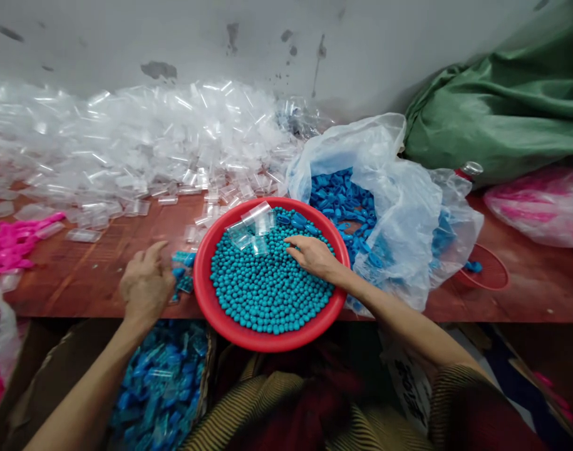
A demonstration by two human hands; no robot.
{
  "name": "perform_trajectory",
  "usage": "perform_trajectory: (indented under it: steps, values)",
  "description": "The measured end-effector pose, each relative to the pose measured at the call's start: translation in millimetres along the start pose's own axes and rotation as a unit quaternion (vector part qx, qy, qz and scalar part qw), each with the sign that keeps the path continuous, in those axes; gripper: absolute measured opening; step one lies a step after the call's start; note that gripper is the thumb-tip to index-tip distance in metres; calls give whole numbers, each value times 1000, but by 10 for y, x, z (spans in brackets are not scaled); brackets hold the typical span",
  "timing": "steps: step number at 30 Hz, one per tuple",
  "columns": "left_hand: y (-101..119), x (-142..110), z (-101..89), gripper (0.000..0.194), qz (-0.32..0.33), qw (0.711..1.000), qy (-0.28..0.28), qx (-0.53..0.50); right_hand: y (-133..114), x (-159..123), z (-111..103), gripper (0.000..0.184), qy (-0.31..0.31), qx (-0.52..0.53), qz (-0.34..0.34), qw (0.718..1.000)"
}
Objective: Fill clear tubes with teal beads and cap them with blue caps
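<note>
A red plastic basin (pixel 204 313) full of small teal beads (pixel 267 294) stands at the table's front edge. My right hand (pixel 314 257) reaches over its right side, fingers bent together at the beads; anything between the fingertips is too small to make out. Clear plastic tubes (pixel 259 216) lie on the beads towards the back, beside a couple of blue plastic parts (pixel 298 220). To the left of the basin, my left hand (pixel 148 282) hovers, slightly blurred, with fingers apart and nothing visible in it. Between that hand and the basin sit several blue-filled clear pieces (pixel 183 272).
A large heap of clear tubes (pixel 173 131) lines the wall. Pink parts (pixel 14 244) lie at left. A plastic bag (pixel 399 207) spills blue parts (pixel 342 194) at right, near a small red dish (pixel 490 269) and green sack (pixel 502 113). Below is a box of blue pieces (pixel 161 382).
</note>
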State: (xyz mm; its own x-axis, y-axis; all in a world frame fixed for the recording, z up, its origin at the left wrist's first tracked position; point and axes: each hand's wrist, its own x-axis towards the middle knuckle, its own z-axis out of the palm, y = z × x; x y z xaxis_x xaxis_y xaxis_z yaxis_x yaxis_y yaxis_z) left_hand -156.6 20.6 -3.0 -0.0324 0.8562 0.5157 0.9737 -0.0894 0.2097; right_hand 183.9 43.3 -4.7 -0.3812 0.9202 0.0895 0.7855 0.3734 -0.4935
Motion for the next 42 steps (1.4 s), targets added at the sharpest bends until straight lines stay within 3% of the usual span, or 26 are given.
perform_trajectory:
  steps: [3, 5, 7, 10, 13, 16, 20, 25, 27, 28, 30, 32, 33, 34, 36, 38, 40, 42]
  values:
    - [426, 61, 20, 27, 141, 987, -55, 62, 7, 13, 7, 29, -5, 0, -4, 1000]
    - [699, 113, 84, 30, 271, 953, -123, 54, 14, 1, 1, 29, -11, 8, -6, 1000]
    - [905, 178, 196, 36, 362, 913, -182, 59, 26, -30, -10, 29, -16, 20, -10, 1000]
    - [1067, 289, 393, 40, 426, 871, -234, 65, 66, -87, -37, 29, -17, 34, -7, 999]
    - [1113, 369, 507, 39, 438, 856, -265, 73, 131, -101, -104, 29, -2, 44, 3, 999]
    - [1132, 357, 513, 35, 423, 857, -288, 59, 186, -34, -219, 29, 24, 62, 11, 998]
    - [1206, 254, 499, 29, 352, 894, -278, -9, 199, 105, -342, 28, 57, 62, 11, 996]
    - [1342, 300, 478, 30, 324, 886, -327, -45, 183, 106, -245, 30, 51, 69, 0, 996]
    - [1281, 360, 387, 30, 301, 898, -314, -71, 197, 41, -179, 31, 43, 69, 5, 997]
    - [1204, 367, 322, 30, 276, 915, -280, -90, 207, 5, -154, 31, 42, 71, 12, 997]
    - [967, 285, 174, 27, 190, 961, -157, -124, 227, -57, -125, 32, 37, 82, 24, 996]
    - [664, 36, 54, 26, 68, 990, -7, -122, 234, -94, -116, 32, 37, 93, 28, 995]
    - [515, -147, 19, 26, 1, 994, 45, -101, 232, -103, -113, 32, 39, 98, 29, 994]
    - [381, -355, 7, 24, -40, 994, 60, -78, 229, -106, -110, 32, 43, 102, 31, 993]
    - [193, -783, 50, 23, -55, 997, 20, -49, 224, -100, -97, 33, 43, 103, 37, 993]
    - [130, -1116, 161, 23, 11, 996, -73, -55, 231, -89, -78, 34, 34, 99, 42, 994]
    - [166, -1264, 306, 29, 41, 984, -146, -92, 250, -82, -56, 35, 27, 98, 44, 994]
    - [236, -1227, 450, 32, 24, 964, -207, -165, 272, -81, -37, 36, 27, 100, 50, 993]
